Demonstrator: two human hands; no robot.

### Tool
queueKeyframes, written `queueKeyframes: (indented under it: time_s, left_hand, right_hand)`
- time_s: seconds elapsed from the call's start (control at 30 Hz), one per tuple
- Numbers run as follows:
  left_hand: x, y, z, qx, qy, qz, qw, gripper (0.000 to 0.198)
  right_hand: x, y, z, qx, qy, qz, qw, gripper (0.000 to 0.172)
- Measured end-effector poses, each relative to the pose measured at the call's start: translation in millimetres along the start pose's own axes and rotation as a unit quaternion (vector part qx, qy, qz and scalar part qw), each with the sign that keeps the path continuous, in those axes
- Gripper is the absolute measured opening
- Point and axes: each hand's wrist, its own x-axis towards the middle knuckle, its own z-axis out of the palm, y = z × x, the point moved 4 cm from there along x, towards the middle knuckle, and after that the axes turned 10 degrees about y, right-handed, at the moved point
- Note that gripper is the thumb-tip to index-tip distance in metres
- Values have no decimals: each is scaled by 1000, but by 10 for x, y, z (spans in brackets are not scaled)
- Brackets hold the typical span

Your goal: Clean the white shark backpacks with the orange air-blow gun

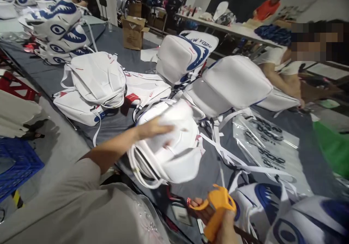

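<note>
My left hand [154,128] lies flat on top of a white backpack [174,153] with white straps, at the near edge of the grey table [114,44]; its fingers are stretched out, pressing on the bag. My right hand [215,220] is closed around the handles of orange scissors [218,207], low in the view, just right of the backpack and apart from it. The scissor blades are hidden.
Several white backpacks with blue shark prints lie across the table [188,55], [95,77], [231,84] and are stacked at far left [57,22]. Clear printed plastic bags [267,146] lie at right. Another person's arm [283,80] works opposite. A cardboard box [133,31] stands behind. A blue crate [16,164] sits on the floor.
</note>
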Motion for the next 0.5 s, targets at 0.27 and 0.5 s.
queueKeyframes:
  time_s: [0.27, 0.5]
  left_hand:
    - [-475, -1173, -1655, 480, 434, 9, 763, 104]
    - [-100, -1412, -1348, 607, 377, 20, 700, 60]
  right_hand:
    - [22, -444, 512, 49, 73, 1, 996, 87]
    - [422, -1164, 725, -84, 44, -105, 990, 75]
